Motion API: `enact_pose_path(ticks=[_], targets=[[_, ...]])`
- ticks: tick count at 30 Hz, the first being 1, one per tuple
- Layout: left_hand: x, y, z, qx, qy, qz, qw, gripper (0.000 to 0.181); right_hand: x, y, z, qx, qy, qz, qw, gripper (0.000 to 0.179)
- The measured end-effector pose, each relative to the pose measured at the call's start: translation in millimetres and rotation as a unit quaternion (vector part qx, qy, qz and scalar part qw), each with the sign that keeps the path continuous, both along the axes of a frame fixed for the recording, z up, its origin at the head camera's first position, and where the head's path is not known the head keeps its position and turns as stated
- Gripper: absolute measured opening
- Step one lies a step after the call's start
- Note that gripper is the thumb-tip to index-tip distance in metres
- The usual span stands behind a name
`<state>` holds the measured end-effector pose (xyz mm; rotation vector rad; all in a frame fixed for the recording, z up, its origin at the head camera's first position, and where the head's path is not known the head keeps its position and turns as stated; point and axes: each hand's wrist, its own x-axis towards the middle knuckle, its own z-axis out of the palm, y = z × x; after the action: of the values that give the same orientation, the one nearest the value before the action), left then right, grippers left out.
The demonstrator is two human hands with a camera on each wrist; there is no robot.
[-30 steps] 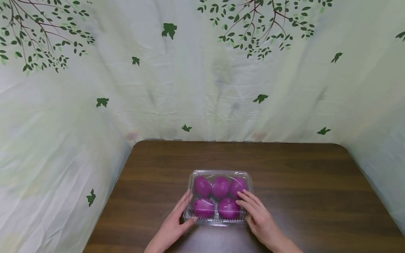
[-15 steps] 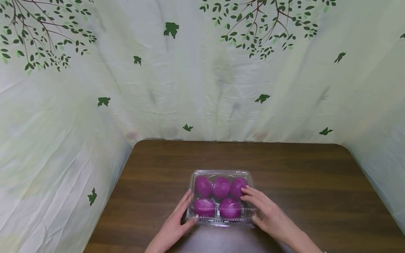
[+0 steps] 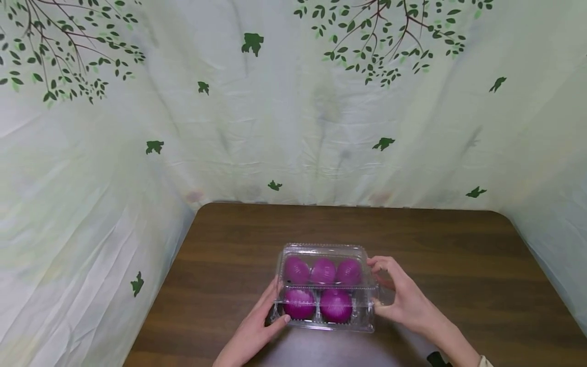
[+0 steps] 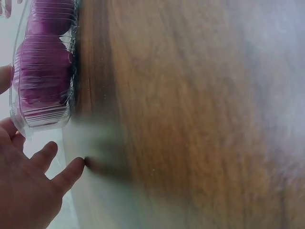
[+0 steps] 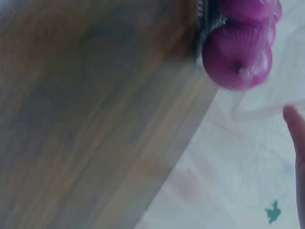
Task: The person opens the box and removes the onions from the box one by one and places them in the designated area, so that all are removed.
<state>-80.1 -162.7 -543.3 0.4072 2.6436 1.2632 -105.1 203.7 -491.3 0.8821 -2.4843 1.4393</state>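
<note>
A clear plastic clamshell box with several shiny purple onions inside stands on the table. Its lid is partly raised at the front, hinged along the far side. My left hand holds the box's left side, fingers along the wall and thumb at the front left corner. At the right, my right hand pinches the lid's edge, thumb near the front and fingers farther back. In the right wrist view a fingertip touches the lid's rim, which stands apart from the onion below.
The brown wooden table extends to both sides of the box and behind it. A pale cloth backdrop printed with leaves and birds hangs around the table's far edge and sides. A dark strap piece shows by the right wrist.
The lid's front edge has come up from the box. My right hand has moved right, from over the lid to its right edge. My left hand has stayed at the box's left side.
</note>
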Motion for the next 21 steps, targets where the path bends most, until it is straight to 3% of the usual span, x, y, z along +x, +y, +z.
enact_pose_path(ticks=[7, 12, 16, 21], targets=[[-1.6, 0.0, -0.7, -0.006, 0.01, -0.007, 0.9999, 0.077, -4.8, 8, 9.9, -0.006, -0.017, 0.017, 0.9997, 0.057], [-1.5, -0.1, -1.3, -0.01, 0.015, -0.009, 0.9998, 0.075, -8.9, 8, 19.6, -0.068, -0.016, 0.023, 0.9973, 0.052], [-1.0, 0.0, -1.2, -0.019, 0.025, -0.013, 0.9994, 0.074, -20.6, 14, 9.2, -0.118, -0.044, 0.013, 0.992, 0.046], [-0.7, -0.1, -1.3, -0.025, 0.051, -0.024, 0.9981, 0.073, -31.1, 14, 10.3, -0.163, -0.096, -0.009, 0.9818, 0.044]])
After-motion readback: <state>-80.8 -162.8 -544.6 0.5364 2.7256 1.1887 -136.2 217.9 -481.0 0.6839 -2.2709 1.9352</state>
